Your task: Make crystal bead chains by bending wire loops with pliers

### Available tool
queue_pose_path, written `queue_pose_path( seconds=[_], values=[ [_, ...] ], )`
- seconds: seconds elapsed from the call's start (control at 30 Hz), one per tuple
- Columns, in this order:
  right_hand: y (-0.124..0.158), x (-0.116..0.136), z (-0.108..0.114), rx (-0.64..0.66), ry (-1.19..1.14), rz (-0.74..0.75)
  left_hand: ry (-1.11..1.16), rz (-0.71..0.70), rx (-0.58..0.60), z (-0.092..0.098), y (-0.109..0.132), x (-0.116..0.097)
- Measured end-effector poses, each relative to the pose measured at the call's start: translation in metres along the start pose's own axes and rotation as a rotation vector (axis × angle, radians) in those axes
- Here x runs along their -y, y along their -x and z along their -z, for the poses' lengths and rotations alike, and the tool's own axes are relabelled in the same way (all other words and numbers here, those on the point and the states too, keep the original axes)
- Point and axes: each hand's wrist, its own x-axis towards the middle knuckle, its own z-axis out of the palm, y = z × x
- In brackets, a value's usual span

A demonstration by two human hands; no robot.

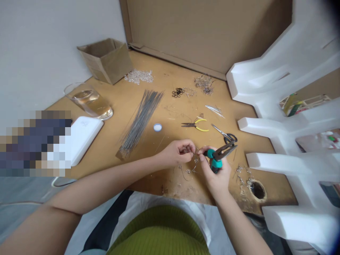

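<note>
Above the front edge of the table, my left hand (176, 154) is closed, its fingertips pinched on a thin wire (197, 152). My right hand (220, 179) is wrapped around long-nose pliers (216, 163) with teal and black handles, their jaws pointing away to the upper right. Its thumb and index finger meet at the same wire, close to the left fingertips. Below the fingers, clear beads (188, 171) hang or lie along a thin curved wire; which of the two I cannot tell. The exact wire ends are too small to make out.
Yellow-handled pliers (195, 124) and scissors (225, 134) lie beyond my hands. A bundle of straight wires (142, 122) is left of centre, with a glass of liquid (90, 102), white power bank (86, 138) and paper bag (108, 62) farther left. White foam (261, 159) borders the right, near a table hole (257, 190).
</note>
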Motion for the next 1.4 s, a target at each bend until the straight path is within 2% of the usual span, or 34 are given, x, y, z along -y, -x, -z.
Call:
queue_pose_path(
  seconds=[0.2, 0.4, 0.63, 0.77, 0.83, 0.97, 1.07, 1.27, 1.33, 1.4],
  values=[
    [0.004, -0.005, 0.002, 0.006, -0.135, -0.077, -0.006, 0.005, 0.022, 0.002, -0.001, -0.001],
    [0.001, -0.005, -0.001, 0.069, -0.084, -0.186, -0.03, -0.068, -0.103, 0.001, 0.001, -0.002],
    [-0.003, -0.001, -0.003, 0.035, -0.08, -0.264, 0.091, -0.05, 0.033, 0.001, 0.0, -0.001],
    [-0.006, 0.001, -0.001, 0.043, -0.041, -0.268, -0.146, -0.181, -0.028, 0.004, 0.001, -0.008],
    [-0.008, 0.003, 0.001, 0.067, -0.004, -0.278, -0.277, -0.191, -0.051, 0.007, 0.002, -0.01],
    [-0.014, 0.009, 0.005, 0.174, 0.036, -0.309, -0.302, -0.113, 0.05, 0.014, 0.003, -0.012],
    [-0.017, 0.01, 0.008, 0.214, 0.037, -0.319, -0.318, -0.145, 0.096, 0.017, 0.004, -0.011],
    [-0.02, 0.005, 0.015, 0.296, 0.004, -0.317, -0.408, -0.212, 0.049, 0.014, 0.004, -0.005],
    [-0.018, 0.006, 0.024, 0.246, 0.051, -0.306, -0.368, -0.197, -0.002, 0.014, 0.003, -0.003],
    [-0.011, 0.011, 0.037, 0.143, 0.134, -0.292, -0.273, -0.165, -0.074, 0.015, 0.001, -0.001]
  ],
)
